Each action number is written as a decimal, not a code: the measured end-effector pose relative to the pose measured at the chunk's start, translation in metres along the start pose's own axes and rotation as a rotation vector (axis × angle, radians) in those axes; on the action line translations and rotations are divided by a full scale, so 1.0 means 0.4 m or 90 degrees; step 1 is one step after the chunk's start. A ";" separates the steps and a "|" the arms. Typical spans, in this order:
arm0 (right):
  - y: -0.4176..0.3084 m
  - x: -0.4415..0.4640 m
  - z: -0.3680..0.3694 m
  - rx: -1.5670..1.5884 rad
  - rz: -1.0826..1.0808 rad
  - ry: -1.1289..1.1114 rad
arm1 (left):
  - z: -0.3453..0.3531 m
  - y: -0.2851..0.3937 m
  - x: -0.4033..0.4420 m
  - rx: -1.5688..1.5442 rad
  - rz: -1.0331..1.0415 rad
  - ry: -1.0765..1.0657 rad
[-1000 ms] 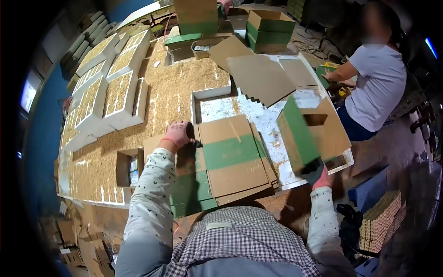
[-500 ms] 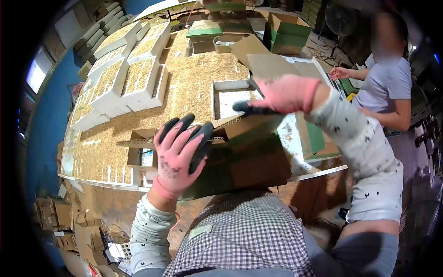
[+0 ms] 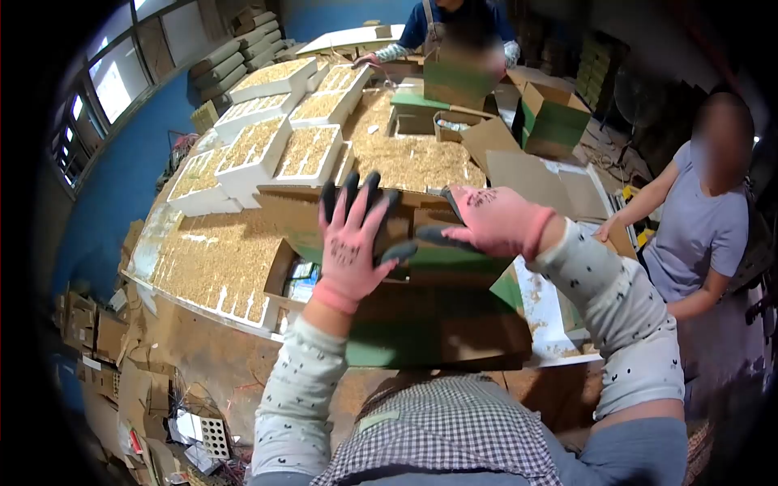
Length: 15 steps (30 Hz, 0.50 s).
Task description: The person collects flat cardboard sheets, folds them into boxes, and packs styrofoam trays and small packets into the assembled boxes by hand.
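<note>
A brown and green cardboard box [image 3: 442, 324] lies at the table's near edge in front of my apron. One broad flap [image 3: 292, 215] of it stands up on the far side. My left hand [image 3: 348, 251], in a pink glove with dark fingertips, has its fingers spread against this flap. At the flap's right part is my right hand [image 3: 494, 223], gloved alike, its thumb and forefinger stretched apart. Its other fingers are hidden. Left of the box, a small open carton [image 3: 279, 267] holds blue and white packets.
White foam trays [image 3: 251, 194] filled with yellowish grain-like material stand stacked at the left. The same loose material covers much of the table. Open cartons [image 3: 555, 121] stand at the back. One co-worker [image 3: 697, 211] is at the right, another [image 3: 413, 32] at the far side.
The broad flap now stands upright before my hands. My left hand has moved up and right onto it; my right hand is lower. The view has tilted up, showing a second co-worker.
</note>
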State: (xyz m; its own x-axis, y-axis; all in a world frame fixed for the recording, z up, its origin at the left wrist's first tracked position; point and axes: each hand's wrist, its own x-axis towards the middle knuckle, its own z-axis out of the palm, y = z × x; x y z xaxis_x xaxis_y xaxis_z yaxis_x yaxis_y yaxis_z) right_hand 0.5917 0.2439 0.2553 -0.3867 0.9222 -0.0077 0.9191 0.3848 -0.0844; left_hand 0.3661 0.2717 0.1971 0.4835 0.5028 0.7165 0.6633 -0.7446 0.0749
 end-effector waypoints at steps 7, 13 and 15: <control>0.083 0.178 0.049 -0.258 0.086 0.209 | -0.230 0.108 -0.061 -0.252 0.366 -0.237; 0.037 0.072 0.058 -0.159 -0.028 0.412 | -0.036 -0.239 -0.018 -0.297 -0.353 -0.295; 0.030 -0.058 -0.044 0.146 -0.176 0.040 | -0.093 -0.174 0.024 -0.117 -0.290 -0.381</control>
State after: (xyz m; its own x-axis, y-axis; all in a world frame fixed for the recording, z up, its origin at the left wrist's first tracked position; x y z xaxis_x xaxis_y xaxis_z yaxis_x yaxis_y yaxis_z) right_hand 0.6129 0.2276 0.2721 -0.6069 0.7875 0.1075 0.7368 0.6082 -0.2954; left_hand 0.3035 0.3118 0.2246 0.4459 0.8900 0.0946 0.7909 -0.4413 0.4238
